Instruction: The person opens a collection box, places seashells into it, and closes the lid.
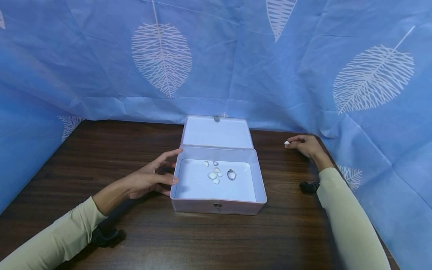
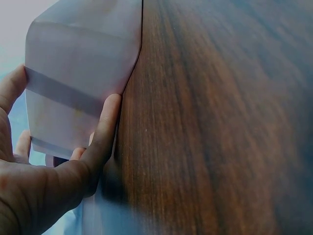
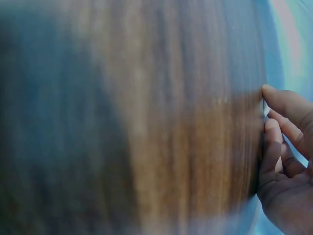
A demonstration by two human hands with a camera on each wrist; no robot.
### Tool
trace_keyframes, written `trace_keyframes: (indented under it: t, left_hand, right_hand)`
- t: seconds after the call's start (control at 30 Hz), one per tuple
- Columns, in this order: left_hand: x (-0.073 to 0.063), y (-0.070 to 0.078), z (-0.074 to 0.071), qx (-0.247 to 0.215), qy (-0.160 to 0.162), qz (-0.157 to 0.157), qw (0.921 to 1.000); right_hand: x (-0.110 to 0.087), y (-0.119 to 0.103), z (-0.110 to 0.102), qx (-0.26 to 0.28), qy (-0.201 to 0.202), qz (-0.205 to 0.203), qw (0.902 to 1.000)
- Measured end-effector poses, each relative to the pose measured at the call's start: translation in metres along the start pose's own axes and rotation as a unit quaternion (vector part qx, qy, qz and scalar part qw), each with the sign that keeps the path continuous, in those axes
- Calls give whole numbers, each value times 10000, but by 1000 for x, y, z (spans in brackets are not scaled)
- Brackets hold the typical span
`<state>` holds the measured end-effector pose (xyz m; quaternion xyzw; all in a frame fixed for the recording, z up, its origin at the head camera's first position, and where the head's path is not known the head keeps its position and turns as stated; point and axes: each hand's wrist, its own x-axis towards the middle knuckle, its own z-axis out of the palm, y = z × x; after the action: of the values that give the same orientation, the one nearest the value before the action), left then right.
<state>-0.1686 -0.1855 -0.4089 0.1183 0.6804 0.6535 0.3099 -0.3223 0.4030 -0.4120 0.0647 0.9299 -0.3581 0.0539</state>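
An open pale metal box (image 1: 218, 206) stands mid-table with its hinged lid laid back. Several small white shells (image 1: 212, 176) lie on its floor, along with a darker-rimmed round one (image 1: 231, 174). My left hand (image 1: 152, 177) rests against the box's left side, fingers extended; the left wrist view shows fingertips touching the side wall (image 2: 73, 73). Far to the right, low over the table, my right hand (image 1: 303, 145) pinches a small white shell (image 1: 287, 143) between thumb and fingers. Only a pale sliver shows between those fingers in the right wrist view.
The dark wooden table (image 1: 141, 232) ends at a blue curtain (image 1: 233, 67) with white leaf prints, which hangs behind and along both sides. A black wrist device (image 1: 106, 237) hangs under the left sleeve, another (image 1: 308, 187) under the right.
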Motion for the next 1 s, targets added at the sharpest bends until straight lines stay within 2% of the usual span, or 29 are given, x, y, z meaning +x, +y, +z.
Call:
trace_keyframes:
  t: [0.43, 1.0]
  left_hand:
    - [-1, 1, 1, -3, 4, 15, 10000]
    - [0, -1, 0, 12, 13, 34, 10000]
  right_hand:
    - [-6, -5, 3, -251, 109, -353, 9990]
    - [-20, -14, 1, -101, 315, -705, 9970]
